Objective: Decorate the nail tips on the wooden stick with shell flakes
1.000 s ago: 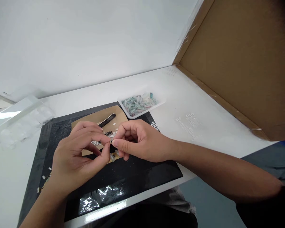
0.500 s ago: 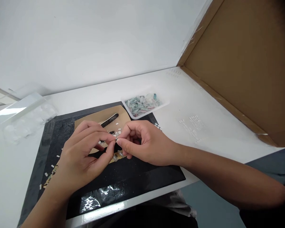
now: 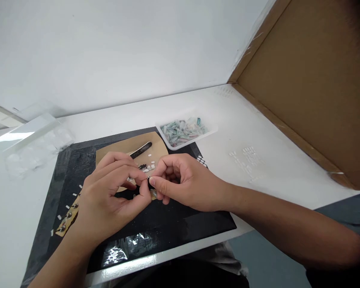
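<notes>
My left hand (image 3: 109, 198) and my right hand (image 3: 190, 182) meet over a black mat (image 3: 174, 218). The thumb and forefinger of each are pinched together, fingertip to fingertip, on a tiny dark piece (image 3: 149, 179), mostly hidden by the fingers. Just below the pinch, part of a shiny, yellowish item (image 3: 154, 194) shows beneath my right fingers. Behind the hands lies a sheet of tan paper (image 3: 124, 150). On it are a black nail file (image 3: 141, 149) and a scatter of small white and dark bits (image 3: 148, 168).
A white tray (image 3: 172, 147) of greenish, clear slivers stands behind the mat. Small white pieces lie in rows at right (image 3: 249, 158). Left are a yellowish strip with dark round knobs (image 3: 66, 218) and a clear plastic box (image 3: 37, 146). A cardboard panel (image 3: 306, 88) rises at right.
The view has shifted slightly, showing more of the knobbed strip at left. My left thumb is more bent, and both hands keep their pinch together.
</notes>
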A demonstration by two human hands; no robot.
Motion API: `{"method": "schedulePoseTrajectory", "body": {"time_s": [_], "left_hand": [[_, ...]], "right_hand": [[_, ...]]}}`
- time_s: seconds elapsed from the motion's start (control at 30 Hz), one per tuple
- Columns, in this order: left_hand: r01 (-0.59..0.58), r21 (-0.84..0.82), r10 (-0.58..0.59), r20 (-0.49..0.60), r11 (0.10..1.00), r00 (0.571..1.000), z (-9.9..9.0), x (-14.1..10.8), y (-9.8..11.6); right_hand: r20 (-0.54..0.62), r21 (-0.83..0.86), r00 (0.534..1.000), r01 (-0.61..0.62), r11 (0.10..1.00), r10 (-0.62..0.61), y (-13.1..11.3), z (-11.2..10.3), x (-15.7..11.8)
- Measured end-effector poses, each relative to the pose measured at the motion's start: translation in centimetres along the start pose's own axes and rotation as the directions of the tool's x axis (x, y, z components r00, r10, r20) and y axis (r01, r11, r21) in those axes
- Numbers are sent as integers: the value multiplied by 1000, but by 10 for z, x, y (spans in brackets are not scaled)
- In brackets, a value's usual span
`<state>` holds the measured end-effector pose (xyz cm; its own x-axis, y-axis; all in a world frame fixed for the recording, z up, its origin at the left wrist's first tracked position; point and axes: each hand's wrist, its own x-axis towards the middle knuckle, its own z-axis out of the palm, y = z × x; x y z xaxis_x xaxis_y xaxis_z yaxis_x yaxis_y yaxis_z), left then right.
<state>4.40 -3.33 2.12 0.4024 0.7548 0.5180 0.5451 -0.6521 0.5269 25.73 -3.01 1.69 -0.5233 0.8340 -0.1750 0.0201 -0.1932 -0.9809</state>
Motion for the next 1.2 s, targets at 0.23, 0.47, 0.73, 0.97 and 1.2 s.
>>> {"method": "schedulePoseTrajectory", "body": {"time_s": [0.23,0.47,0.73,0.97,1.2], "left_hand": [[58,-57,-57,24,997,998,-2,0,3],[232,-202,-214,107,952,971,-6,-3,3],[222,-363,-200,97,905,975,-8,-3,-4],[230,-426,-192,130,875,973,-14,0,-6],[202,-432,-127,196,879,972,-17,1,-13]], "right_hand": [[52,109,998,-44,993,38,-1,0,-1],[119,144,992,-51,988,33,-1,-7,2],[183,194,983,-20,981,-17,-2,-14,7],[204,219,975,38,975,-84,3,-16,10],[199,208,973,75,975,-117,7,-15,11]]}}
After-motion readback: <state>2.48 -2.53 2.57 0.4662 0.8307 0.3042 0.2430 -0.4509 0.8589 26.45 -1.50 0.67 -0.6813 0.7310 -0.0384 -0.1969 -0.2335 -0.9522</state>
